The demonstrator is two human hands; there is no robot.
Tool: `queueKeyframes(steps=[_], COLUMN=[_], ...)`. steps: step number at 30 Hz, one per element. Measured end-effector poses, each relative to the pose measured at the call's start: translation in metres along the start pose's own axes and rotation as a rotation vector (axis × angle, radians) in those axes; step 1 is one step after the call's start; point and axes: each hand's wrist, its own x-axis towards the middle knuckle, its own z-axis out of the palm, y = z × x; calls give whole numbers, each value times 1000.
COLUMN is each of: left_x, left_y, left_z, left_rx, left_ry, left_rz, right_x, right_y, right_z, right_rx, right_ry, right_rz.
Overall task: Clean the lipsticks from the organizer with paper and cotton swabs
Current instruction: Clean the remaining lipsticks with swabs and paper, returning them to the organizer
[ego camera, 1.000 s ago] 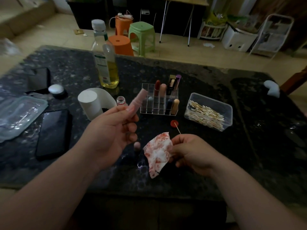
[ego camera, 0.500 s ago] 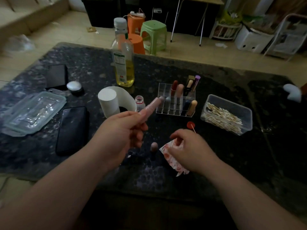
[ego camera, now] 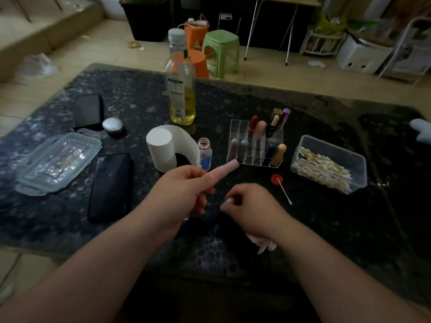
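On the dark stone table [ego camera: 326, 229] the left hand [ego camera: 184, 194] pinches a pink lipstick [ego camera: 225, 167] just short of the organizer [ego camera: 256, 145], the right hand [ego camera: 251, 206] curls over stained paper [ego camera: 264, 243] — several lipsticks seemingly await cleaning — with cotton swabs [ego camera: 324, 169] beyond the right.

We note our left hand [ego camera: 184, 190] raised, fingers curled closed, forearm angled in from near left. Right hand [ego camera: 254, 208] lower, knuckles up, fingers pinched.

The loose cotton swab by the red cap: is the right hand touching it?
Apart. The head view shows dark table between the cotton swab and the right hand.
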Motion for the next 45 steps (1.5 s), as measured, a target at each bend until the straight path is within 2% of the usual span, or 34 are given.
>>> queueKeyframes(steps=[5, 7, 10, 21, 24, 28, 35, 38, 41, 45], left_x=[0, -1, -3, -9, -9, -14, -15, -6, 4, 13], left_y=[2, 4, 5, 7, 7, 6, -3, -4, -2, 2], left_z=[1, 4, 11, 33, 36, 41, 52, 58, 62, 63], left_rx=[54, 71, 78, 172, 277, 536, 715, 704, 646, 641], left_ry=[-10, -27, -65, -164, -182, -220, -68, -37, -34, -50], left_rz=[63, 84, 91, 114, 129, 219, 420, 403, 369, 351], right_x=[-14, -19, -27, -46, -53, -57, -55, -53, -51, -37], right_y=[13, 21, 28, 47, 47, 44, 38, 30, 24, 15], right_z=[-63, -76, -81, -85, -83, -75, -61, -55, -55, -67], right_rx=[833, 988, 1047, 1014, 947, 852, 910, 832, 612, 526], right_ry=[34, 37, -7, -48, -44, -9, 41, 207, 420, 532], right_rz=[82, 53, 11, -54, -81, -83, 97, 34, -80, -136])
